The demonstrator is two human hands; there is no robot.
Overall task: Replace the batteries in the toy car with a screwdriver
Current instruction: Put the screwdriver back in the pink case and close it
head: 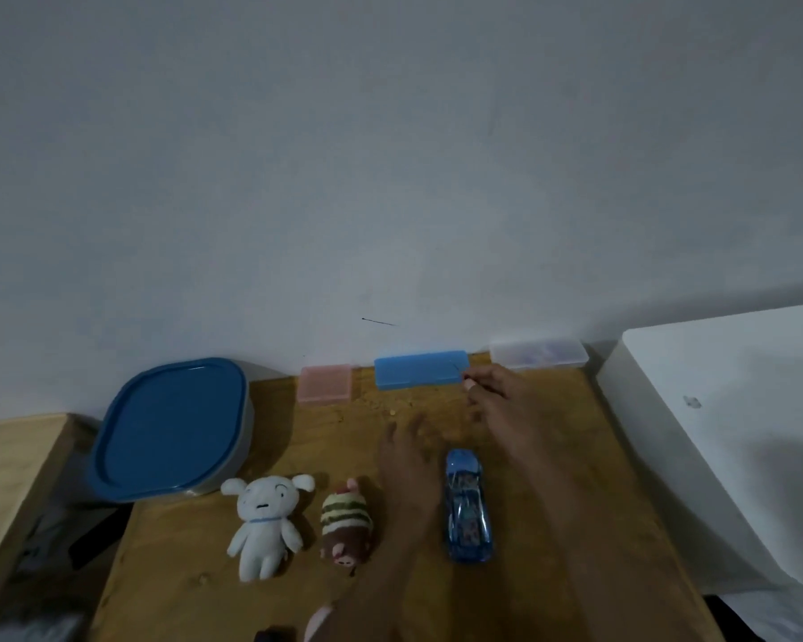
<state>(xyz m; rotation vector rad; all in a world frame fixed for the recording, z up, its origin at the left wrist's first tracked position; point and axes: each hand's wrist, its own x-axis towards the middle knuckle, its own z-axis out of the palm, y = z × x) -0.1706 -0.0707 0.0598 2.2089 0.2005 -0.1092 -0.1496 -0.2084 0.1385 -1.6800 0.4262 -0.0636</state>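
A blue toy car (467, 505) lies on the wooden table (589, 456), nose pointing away from me. My left hand (409, 451) hovers just left of the car, fingers spread, holding nothing. My right hand (497, 393) reaches past the car to the right end of a flat blue plastic case (418, 369) at the wall, its fingertips at the case's corner. Whether they grip the case I cannot tell. No screwdriver or batteries are visible.
A pink box (324, 385) and a clear box (538, 354) flank the blue case. A blue-lidded container (172, 428) stands at left. A white plush dog (263, 521) and a striped plush pig (346, 523) lie left of my arm. A white unit (733, 433) borders the right.
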